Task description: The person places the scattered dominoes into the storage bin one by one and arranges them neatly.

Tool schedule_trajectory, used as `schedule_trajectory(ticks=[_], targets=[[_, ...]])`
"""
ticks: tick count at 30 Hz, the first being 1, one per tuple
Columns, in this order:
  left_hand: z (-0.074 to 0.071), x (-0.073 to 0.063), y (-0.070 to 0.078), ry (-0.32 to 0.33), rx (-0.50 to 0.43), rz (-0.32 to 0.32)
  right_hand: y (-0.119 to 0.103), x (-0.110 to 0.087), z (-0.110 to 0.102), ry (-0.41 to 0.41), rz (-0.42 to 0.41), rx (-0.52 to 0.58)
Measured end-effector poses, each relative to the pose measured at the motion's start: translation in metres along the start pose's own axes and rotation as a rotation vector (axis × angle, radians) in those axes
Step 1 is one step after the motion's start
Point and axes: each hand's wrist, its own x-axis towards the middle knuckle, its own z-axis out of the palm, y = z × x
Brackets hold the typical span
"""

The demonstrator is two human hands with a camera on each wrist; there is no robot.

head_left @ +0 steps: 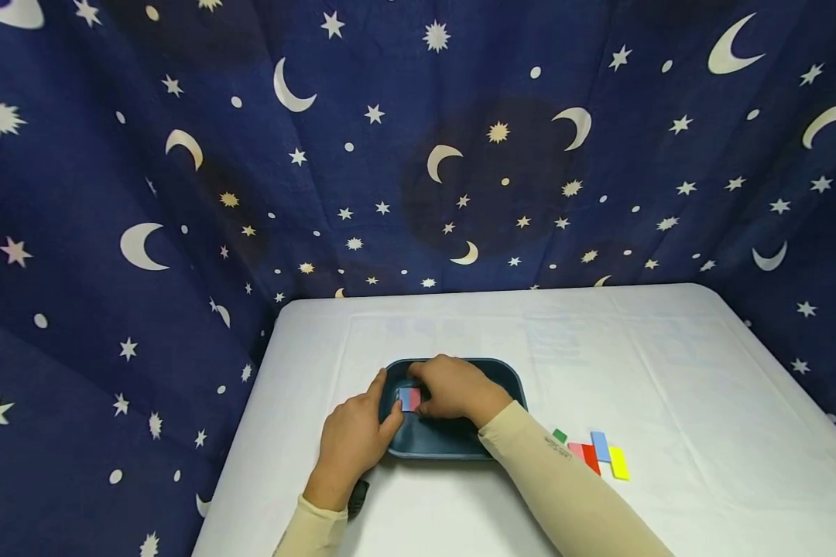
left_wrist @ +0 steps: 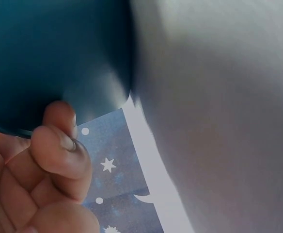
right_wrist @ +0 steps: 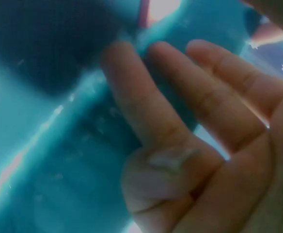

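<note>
Right now my left hand (head_left: 357, 433) is gripping the left side of the teal tray (head_left: 437, 442), its thumb reaching inside beside a light blue block (head_left: 405, 399). A pink block (head_left: 416, 399) is lying against that one inside the tray, toward its left end. My right hand (head_left: 453, 385) is reaching in, thumb and finger near the pink block; whether they are pinching it, I cannot tell. Five more coloured blocks (head_left: 619, 464) are lying on the white table (head_left: 697, 387), beyond my right sleeve (head_left: 564, 481).
</note>
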Motion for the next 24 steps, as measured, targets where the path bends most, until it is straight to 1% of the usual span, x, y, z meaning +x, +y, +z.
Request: schedule_trajectory(ticks=[2,5,7,10,17,20,24], targets=[[0.001,-0.001,0.0,-0.004,-0.005,-0.006,-0.001,-0.006,-0.007,0.002,0.0,0.009],[0.002,-0.001,0.0,-0.005,-0.011,-0.007,-0.001,-0.017,-0.018,0.035,0.003,0.018],[0.003,-0.002,0.0,-0.009,-0.01,-0.01,-0.001,-0.025,-0.025,0.067,0.004,0.022],[0.003,-0.004,0.0,-0.014,-0.006,-0.016,-0.001,-0.038,-0.036,0.128,-0.019,0.015],[0.0,-0.003,0.001,-0.011,-0.014,-0.008,0.006,-0.071,-0.056,0.335,-0.071,0.025],[0.0,-0.002,0.001,-0.02,-0.017,-0.009,0.015,-0.086,-0.059,0.418,-0.094,0.035],[0.002,0.0,0.001,-0.023,-0.019,-0.01,0.034,-0.103,-0.06,0.545,-0.118,0.039]])
